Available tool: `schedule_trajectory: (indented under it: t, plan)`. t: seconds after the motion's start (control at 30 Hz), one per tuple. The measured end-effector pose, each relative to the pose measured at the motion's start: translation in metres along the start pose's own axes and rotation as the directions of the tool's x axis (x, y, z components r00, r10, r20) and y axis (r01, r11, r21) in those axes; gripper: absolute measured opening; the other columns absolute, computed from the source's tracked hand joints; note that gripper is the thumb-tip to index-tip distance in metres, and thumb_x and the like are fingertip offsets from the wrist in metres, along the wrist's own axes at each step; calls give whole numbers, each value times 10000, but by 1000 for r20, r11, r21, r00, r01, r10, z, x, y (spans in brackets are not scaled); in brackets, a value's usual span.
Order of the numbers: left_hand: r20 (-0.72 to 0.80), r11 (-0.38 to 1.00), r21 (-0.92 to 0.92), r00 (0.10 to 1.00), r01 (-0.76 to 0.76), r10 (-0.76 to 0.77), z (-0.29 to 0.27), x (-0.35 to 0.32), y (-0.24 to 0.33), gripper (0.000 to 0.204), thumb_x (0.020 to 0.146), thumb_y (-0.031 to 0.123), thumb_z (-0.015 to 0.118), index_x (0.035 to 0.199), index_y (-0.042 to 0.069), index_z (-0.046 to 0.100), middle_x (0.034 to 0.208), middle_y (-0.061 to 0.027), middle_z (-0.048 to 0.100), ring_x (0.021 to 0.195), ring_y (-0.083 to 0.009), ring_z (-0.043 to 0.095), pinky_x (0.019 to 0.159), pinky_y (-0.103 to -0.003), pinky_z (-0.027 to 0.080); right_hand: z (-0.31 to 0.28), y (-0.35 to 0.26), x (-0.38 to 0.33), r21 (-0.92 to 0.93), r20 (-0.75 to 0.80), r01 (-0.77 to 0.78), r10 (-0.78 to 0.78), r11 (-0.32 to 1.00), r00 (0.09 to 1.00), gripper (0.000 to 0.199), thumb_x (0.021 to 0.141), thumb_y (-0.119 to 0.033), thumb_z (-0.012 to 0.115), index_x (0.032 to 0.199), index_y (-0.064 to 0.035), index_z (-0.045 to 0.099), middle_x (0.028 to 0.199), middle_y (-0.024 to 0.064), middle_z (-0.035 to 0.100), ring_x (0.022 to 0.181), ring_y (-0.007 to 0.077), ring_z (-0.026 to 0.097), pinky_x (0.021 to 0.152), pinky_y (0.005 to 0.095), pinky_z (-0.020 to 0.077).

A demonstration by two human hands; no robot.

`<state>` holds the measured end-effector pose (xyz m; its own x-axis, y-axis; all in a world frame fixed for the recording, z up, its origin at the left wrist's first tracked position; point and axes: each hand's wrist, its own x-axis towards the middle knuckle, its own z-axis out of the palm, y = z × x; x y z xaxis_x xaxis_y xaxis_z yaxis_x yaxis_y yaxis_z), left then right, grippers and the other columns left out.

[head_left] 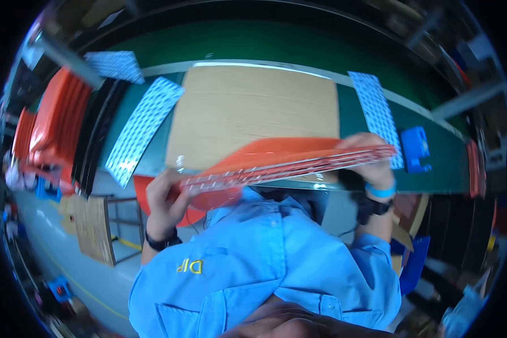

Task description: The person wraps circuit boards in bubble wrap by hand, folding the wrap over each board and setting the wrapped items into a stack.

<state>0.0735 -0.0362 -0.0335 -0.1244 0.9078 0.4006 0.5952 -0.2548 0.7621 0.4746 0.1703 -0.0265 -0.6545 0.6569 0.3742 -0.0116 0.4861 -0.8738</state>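
Both hands closed on a stack of red trays [290, 163], left hand [164, 194] at one end, right hand [372, 160] at the other, stack lifted above the tan board [253, 107] on the green bench [434, 152]; judged mid-transfer, not yet set down

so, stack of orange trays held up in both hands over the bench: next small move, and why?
Probably lower it flat onto the tan board. The left hand and right hand grip opposite ends of the orange tray stack, which hangs tilted above the bench, its left end lower. The board beneath looks bare, with patterned white sheets lying off to either side.
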Motion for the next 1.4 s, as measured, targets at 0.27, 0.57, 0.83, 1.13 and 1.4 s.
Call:
schedule_trajectory:
  t: [0.27,0.57,0.83,1.13,1.4]
  plan:
    - [649,884,-309,757,351,-74,13,-2,-18,270,820,88,739,1045,-44,669,944,-82,700,929,-176,647,800,-297,505,-100,-156,119,-568,-65,-74,45,820,997,457,786,-184,790,1173,-36,597,1011,88,688,906,182,674,850,318,537]
    - [395,724,-343,791,599,-468,44,-50,-66,165,873,142,674,990,28,691,872,-70,692,853,-146,643,760,-308,501,-39,-125,172,-921,62,115,-150,373,987,412,853,-175,708,1210,-15,578,1015,172,691,850,261,701,730,332,577]
    - [650,773,-195,670,604,-359,21,-21,-29,150,899,83,587,995,52,698,878,-30,683,743,-69,626,646,-250,482,157,-55,98,-955,284,287,46,-78,958,331,850,-306,618,1058,-59,542,947,85,524,766,181,569,512,272,522]
    - [209,810,576,936,115,-282,32,-99,-96,134,754,162,649,820,64,712,772,-140,683,629,-291,657,619,-383,515,164,-6,83,-955,227,194,131,226,965,464,861,-424,631,1097,-37,527,993,129,513,815,224,603,478,283,536]
    - [555,858,513,751,29,-358,-34,-41,-37,146,766,87,702,907,58,723,822,-128,706,775,-216,691,697,-303,521,142,1,87,-887,303,233,124,398,945,471,884,-410,634,1162,-41,543,1057,129,528,813,249,621,601,316,551]
